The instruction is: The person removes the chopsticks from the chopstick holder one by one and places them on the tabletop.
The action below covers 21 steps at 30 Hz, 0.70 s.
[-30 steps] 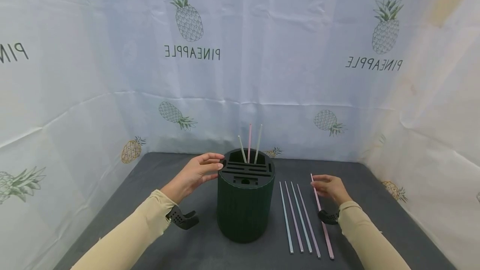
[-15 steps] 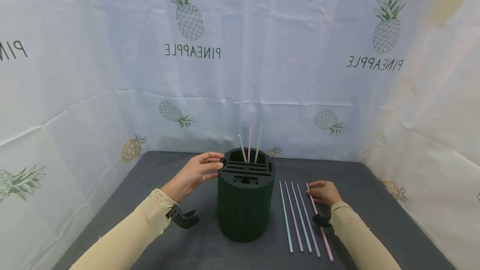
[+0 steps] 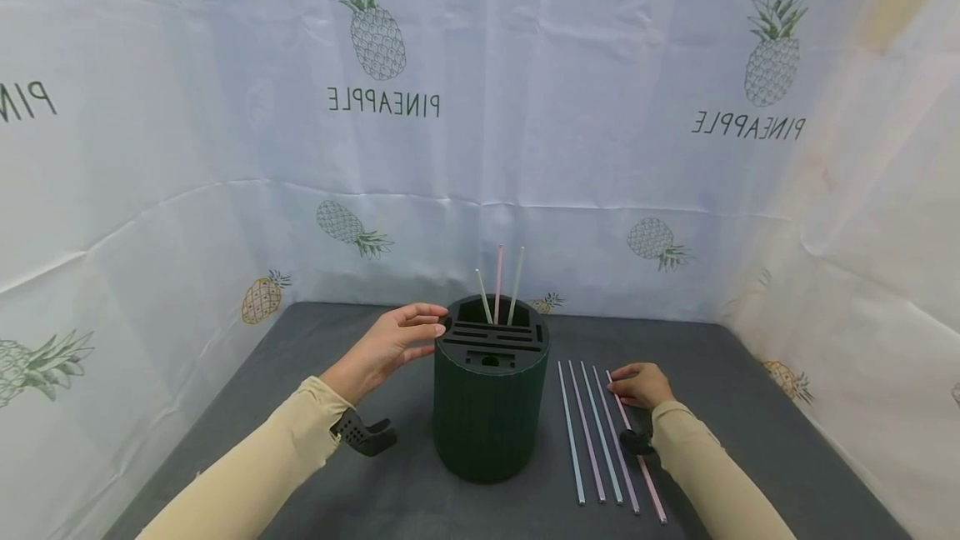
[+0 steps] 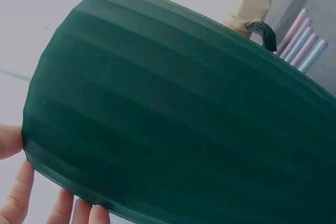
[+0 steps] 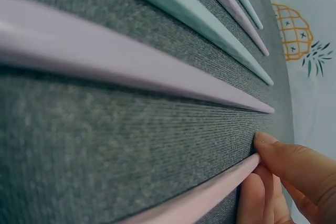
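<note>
The right hand [image 3: 641,386] is laid low on the table [image 3: 300,373], and its fingertips [image 5: 268,145] are pinched on the far end of a pink straw [image 3: 637,457]. In the right wrist view the thumb and forefinger are seen closed on that tip, with the straw lying flat on the grey cloth. Just to the left of these fingers four more straws [image 3: 596,432] are laid side by side on the cloth, in pale blue, pink, pale green and lilac, and the pinched straw is angled slightly toward them at its far end.

The left hand [image 3: 390,344] is held against the left side of the dark green holder [image 3: 487,415], near its rim. Its fingers [image 4: 21,192] are loosely spread and only lightly bent; their tips are seen touching the ribbed wall in the left wrist view, and nothing is gripped. Beyond these fingertips, three straws [image 3: 498,290] are stood in the rear slot of the holder's top, leaning slightly apart. The holder is stood upright between the two hands. Behind everything, a white sheet [image 3: 525,107] printed with pineapples is hung as a backdrop.
</note>
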Each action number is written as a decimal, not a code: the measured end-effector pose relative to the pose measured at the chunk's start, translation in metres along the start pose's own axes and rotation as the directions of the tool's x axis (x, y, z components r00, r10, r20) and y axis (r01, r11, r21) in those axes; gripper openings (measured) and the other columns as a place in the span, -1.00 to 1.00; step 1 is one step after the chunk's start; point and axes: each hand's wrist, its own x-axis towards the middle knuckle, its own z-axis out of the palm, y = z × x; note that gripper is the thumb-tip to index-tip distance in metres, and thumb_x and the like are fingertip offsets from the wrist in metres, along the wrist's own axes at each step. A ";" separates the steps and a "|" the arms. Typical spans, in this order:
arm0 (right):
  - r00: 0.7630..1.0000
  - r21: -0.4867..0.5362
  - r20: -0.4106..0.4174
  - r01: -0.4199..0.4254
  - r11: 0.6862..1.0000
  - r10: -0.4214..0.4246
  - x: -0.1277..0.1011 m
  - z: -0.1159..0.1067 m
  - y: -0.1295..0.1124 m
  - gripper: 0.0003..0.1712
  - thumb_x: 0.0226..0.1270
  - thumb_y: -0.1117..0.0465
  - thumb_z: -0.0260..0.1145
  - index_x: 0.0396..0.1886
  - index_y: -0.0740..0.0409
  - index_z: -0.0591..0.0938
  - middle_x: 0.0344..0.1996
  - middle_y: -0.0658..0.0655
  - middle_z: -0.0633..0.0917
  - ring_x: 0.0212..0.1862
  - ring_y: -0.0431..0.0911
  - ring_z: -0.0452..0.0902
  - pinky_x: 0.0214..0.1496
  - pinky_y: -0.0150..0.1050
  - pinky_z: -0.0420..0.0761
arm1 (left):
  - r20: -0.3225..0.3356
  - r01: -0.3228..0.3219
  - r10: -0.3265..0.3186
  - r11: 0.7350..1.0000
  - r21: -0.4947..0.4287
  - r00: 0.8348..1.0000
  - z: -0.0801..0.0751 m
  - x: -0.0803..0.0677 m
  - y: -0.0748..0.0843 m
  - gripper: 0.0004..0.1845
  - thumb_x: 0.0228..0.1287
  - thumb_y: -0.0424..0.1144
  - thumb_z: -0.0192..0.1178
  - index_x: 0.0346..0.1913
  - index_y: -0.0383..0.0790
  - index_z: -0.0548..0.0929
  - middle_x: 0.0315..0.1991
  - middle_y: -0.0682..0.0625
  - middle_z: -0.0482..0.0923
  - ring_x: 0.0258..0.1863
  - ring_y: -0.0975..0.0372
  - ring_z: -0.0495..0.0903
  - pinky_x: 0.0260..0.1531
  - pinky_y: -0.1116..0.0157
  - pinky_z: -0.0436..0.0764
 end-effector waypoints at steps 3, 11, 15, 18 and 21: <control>1.000 -0.012 -0.001 -0.002 1.000 0.002 0.001 0.000 -0.001 -0.70 0.11 0.47 0.40 -0.13 0.51 0.64 -0.41 0.17 0.71 -0.48 -0.19 0.63 -0.40 -0.27 0.72 | 0.000 -0.001 0.001 1.000 0.001 1.000 0.000 0.000 0.001 -0.55 0.30 -0.29 0.24 0.23 -0.24 0.48 0.27 -0.18 0.36 0.24 0.04 0.41 0.28 -0.02 0.42; 1.000 0.018 0.014 -0.012 1.000 0.012 0.005 -0.002 0.005 -0.69 0.13 0.43 0.41 -0.12 0.50 0.64 -0.38 0.18 0.72 -0.46 -0.18 0.64 -0.35 -0.26 0.73 | 0.002 -0.001 0.001 1.000 0.006 1.000 0.000 0.000 0.000 -0.55 0.30 -0.28 0.23 0.24 -0.24 0.48 0.28 -0.17 0.36 0.26 0.03 0.40 0.28 -0.01 0.43; 0.998 0.082 0.059 -0.010 0.997 0.005 0.006 -0.006 0.009 -0.60 0.15 0.40 0.41 -0.02 0.53 0.59 -0.34 0.18 0.75 -0.38 -0.14 0.68 -0.29 -0.23 0.74 | 0.002 -0.002 0.002 1.000 0.013 1.000 0.000 0.000 -0.001 -0.54 0.30 -0.27 0.24 0.24 -0.24 0.48 0.28 -0.18 0.35 0.26 0.03 0.40 0.27 0.00 0.44; 0.996 0.130 0.092 -0.017 0.991 0.005 0.005 -0.009 0.007 -0.52 0.19 0.37 0.38 0.07 0.53 0.53 -0.27 0.20 0.75 -0.30 -0.12 0.70 -0.24 -0.20 0.74 | 0.002 -0.003 0.003 1.000 0.012 1.000 0.000 0.000 -0.001 -0.54 0.30 -0.28 0.24 0.24 -0.24 0.48 0.28 -0.18 0.35 0.26 0.03 0.40 0.27 0.01 0.44; 0.992 0.145 0.123 0.011 0.989 -0.029 0.001 -0.013 -0.003 -0.45 0.26 0.32 0.35 0.18 0.53 0.46 -0.15 0.25 0.73 -0.18 -0.07 0.70 -0.15 -0.18 0.73 | 0.007 -0.006 0.006 1.000 0.012 1.000 -0.001 0.000 -0.001 -0.54 0.30 -0.27 0.24 0.25 -0.25 0.48 0.28 -0.17 0.35 0.26 0.04 0.40 0.27 0.00 0.44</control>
